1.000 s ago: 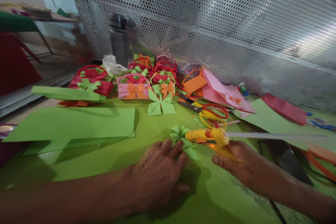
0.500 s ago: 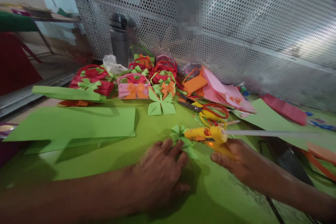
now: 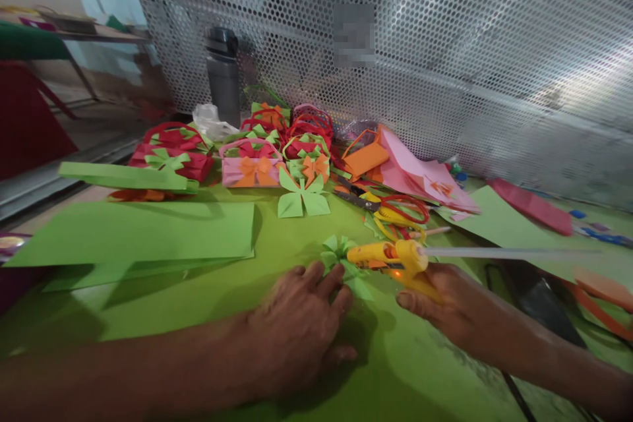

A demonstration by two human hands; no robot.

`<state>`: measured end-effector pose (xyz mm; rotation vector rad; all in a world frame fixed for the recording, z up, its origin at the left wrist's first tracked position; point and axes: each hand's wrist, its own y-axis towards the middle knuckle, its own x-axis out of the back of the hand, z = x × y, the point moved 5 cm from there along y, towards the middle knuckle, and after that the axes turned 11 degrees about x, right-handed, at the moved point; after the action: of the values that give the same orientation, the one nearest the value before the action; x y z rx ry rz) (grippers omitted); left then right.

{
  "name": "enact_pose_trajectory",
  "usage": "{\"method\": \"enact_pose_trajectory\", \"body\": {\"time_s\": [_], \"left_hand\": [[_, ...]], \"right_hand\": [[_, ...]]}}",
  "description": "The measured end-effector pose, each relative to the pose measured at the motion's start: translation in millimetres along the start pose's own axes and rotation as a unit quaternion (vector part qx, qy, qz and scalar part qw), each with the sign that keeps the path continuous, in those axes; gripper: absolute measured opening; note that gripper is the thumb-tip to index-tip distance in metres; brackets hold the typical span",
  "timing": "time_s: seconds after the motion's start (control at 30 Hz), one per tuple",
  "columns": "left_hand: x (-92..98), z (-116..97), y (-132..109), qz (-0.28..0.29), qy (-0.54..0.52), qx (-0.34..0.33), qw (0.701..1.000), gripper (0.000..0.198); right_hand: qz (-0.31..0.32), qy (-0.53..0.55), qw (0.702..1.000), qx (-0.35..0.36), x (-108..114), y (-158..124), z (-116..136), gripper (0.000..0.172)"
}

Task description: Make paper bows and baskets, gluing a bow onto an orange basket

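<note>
My left hand (image 3: 301,323) lies flat on the green sheet, fingers stretched out, its fingertips pressing on a small green paper bow (image 3: 339,256). My right hand (image 3: 452,310) is wrapped round the handle of a yellow glue gun (image 3: 390,257). The gun's nozzle points left at the bow, and a clear glue stick (image 3: 499,253) sticks out of its back to the right. An orange light glows on the gun.
Red, pink and green paper baskets (image 3: 252,161) crowd the back, with a larger green bow (image 3: 301,198) in front. Scissors (image 3: 390,208) lie beyond the gun. Folded green sheets (image 3: 138,234) sit at left, pink paper (image 3: 420,175) at right. A grey bottle (image 3: 223,72) stands by the perforated metal wall (image 3: 445,46).
The glue gun has edged a little left toward the bow. My left hand has stayed on the bow.
</note>
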<state>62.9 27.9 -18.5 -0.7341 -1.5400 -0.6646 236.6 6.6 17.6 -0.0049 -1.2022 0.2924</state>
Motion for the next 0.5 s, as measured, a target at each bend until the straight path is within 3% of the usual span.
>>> {"method": "enact_pose_trajectory", "body": {"time_s": [0.37, 0.5], "left_hand": [[-5.5, 2, -2, -0.027, -0.005, -0.008, 1.000, 0.051], [-7.3, 2, -3, -0.040, -0.004, -0.016, 0.999, 0.052]], "right_hand": [[-0.065, 0.163, 0.984, 0.013, 3, -8, -18, 0.041], [-0.175, 0.022, 0.984, 0.026, 20, -23, -31, 0.034]]}}
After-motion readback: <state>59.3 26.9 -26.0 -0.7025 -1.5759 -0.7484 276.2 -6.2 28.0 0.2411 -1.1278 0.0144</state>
